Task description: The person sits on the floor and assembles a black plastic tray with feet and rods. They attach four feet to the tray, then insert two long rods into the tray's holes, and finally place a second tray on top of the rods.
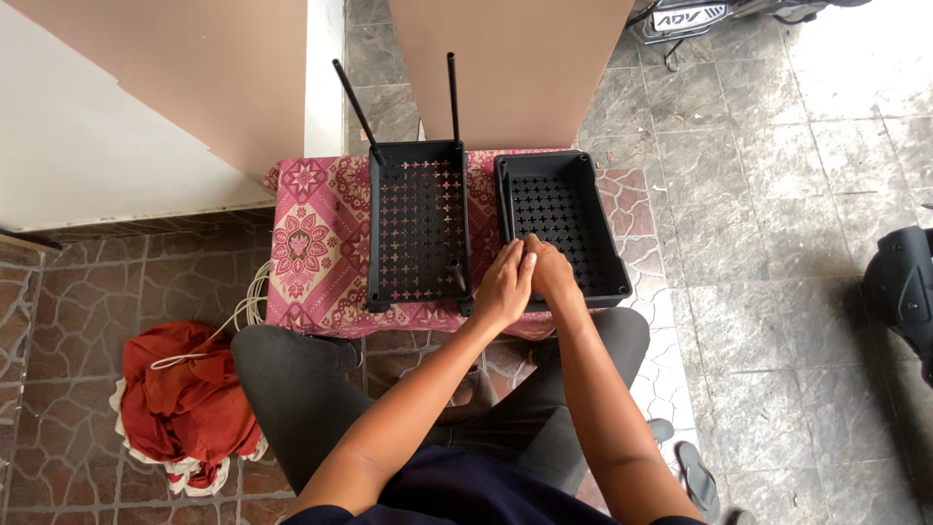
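Head view: looking straight down on a seated person at a low bench (311,243) draped in a pink patterned cloth.
Left hand (505,284): fingers curled and pressed against the other hand at the gap between two black trays; whether it grips anything small I cannot tell.
Right hand (551,272): knuckles bent, resting on the near rim of the right tray, touching the left hand; its hold is hidden too.
Left tray (420,224): flat, perforated with cross-shaped holes, two thin black rods (452,97) standing up from its far corners.
Right tray (559,219): deeper, raised walls, perforated floor, just beside the left tray.
Handling: both trays look like moulded plastic, so probably light, stiff and not fragile; the rods seem the weak part. The solid rims look like the best grip, smooth but not slippery.
Around: orange cloth bundle (190,408) on the tiled floor, well apart.
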